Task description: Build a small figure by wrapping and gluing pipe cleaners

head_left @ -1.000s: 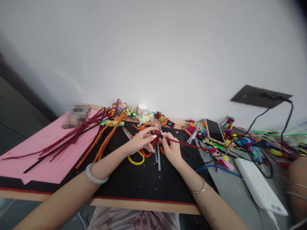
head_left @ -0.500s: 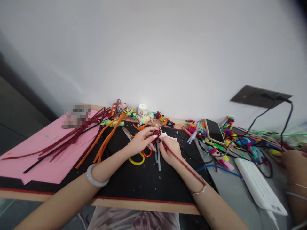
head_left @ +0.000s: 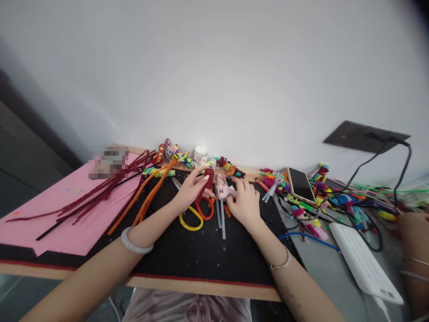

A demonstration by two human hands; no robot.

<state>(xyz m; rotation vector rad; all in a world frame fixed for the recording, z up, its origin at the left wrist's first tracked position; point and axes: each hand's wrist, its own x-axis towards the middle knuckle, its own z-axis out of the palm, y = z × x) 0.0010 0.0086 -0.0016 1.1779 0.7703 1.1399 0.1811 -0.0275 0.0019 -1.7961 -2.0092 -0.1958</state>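
My left hand (head_left: pixel 193 188) pinches a dark red fuzzy pipe-cleaner piece (head_left: pixel 209 178) between thumb and fingers. A red strand hangs down beside those fingers. Just to the right lies a pale pink hot glue gun (head_left: pixel 221 188). Over its handle side is my right hand (head_left: pixel 246 200), thumb and fingers apart; whether it touches the handle is hard to see. Translucent glue sticks (head_left: pixel 222 221) lie below the gun. Scissors with yellow and red handles (head_left: pixel 191 219) rest under my left hand.
Orange pipe cleaners (head_left: pixel 145 201) lie left of the scissors, dark red ones (head_left: pixel 107 188) on a pink sheet (head_left: pixel 40 214). A white cup (head_left: pixel 200 154) stands by the wall. Rightward are a phone (head_left: pixel 301 184), colourful fuzzy pieces, a white power strip (head_left: pixel 365 264) and another person's hand (head_left: pixel 414 232).
My right hand has let go of the red strand that trailed along its wrist and moved right, to the glue gun. My left hand has shifted slightly left with the red piece.
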